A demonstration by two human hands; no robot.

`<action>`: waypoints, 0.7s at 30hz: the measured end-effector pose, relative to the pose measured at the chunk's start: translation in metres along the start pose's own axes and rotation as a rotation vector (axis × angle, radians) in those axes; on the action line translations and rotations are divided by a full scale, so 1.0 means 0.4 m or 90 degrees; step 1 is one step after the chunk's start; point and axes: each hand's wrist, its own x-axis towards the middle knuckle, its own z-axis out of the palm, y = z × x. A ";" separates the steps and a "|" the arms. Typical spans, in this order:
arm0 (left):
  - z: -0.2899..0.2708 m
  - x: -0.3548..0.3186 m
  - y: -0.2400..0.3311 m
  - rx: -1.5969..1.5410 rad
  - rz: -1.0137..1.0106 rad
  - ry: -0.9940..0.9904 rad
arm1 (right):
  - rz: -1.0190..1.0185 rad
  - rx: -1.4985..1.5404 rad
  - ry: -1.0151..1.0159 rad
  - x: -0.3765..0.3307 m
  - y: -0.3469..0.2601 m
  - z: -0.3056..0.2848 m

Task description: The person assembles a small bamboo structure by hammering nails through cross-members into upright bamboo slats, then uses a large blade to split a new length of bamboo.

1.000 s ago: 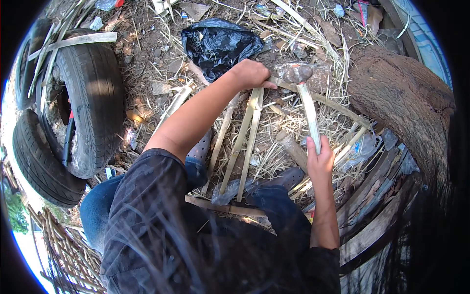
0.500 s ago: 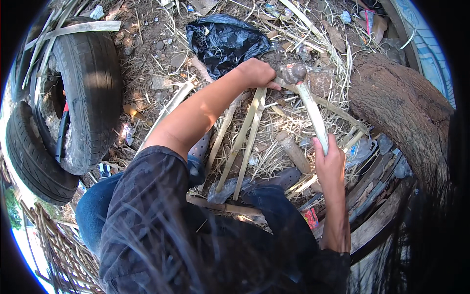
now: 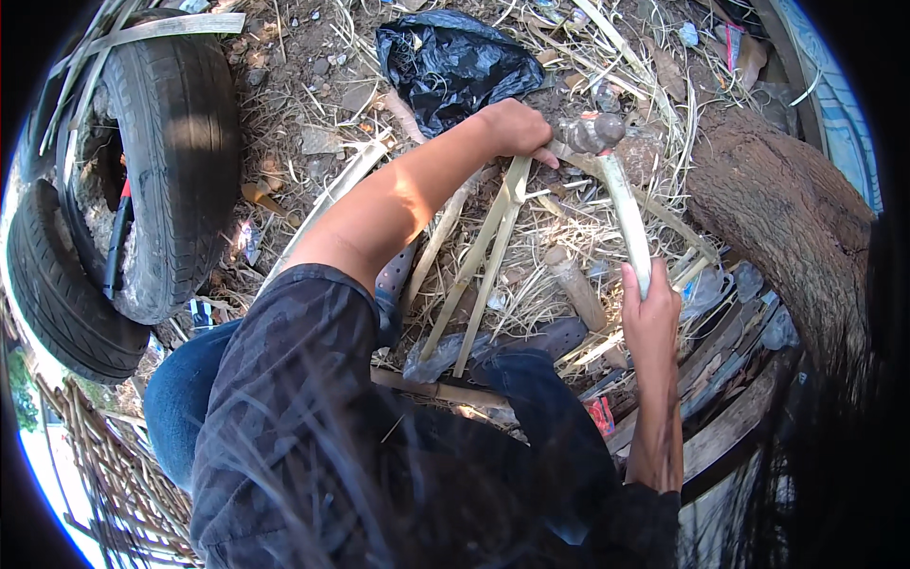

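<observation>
The left hand (image 3: 517,128) was closed around the far ends of pale split strips (image 3: 488,256), keeping them bunched beside a knife handle (image 3: 588,131). The right hand (image 3: 649,313) gripped the near end of a light curved blade or stalk (image 3: 627,213), seemingly to steady it. A crumpled black plastic bag (image 3: 455,62) lay farther off; worn tyres (image 3: 175,142) stood left.
</observation>
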 end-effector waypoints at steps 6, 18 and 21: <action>0.003 -0.002 0.004 0.037 -0.020 0.033 | 0.010 0.057 0.002 0.008 -0.015 -0.001; 0.015 -0.001 0.024 0.045 -0.032 0.050 | 0.048 0.087 -0.012 -0.001 -0.005 -0.015; 0.003 -0.011 0.005 0.061 -0.050 0.045 | 0.062 0.115 -0.036 0.002 -0.010 -0.009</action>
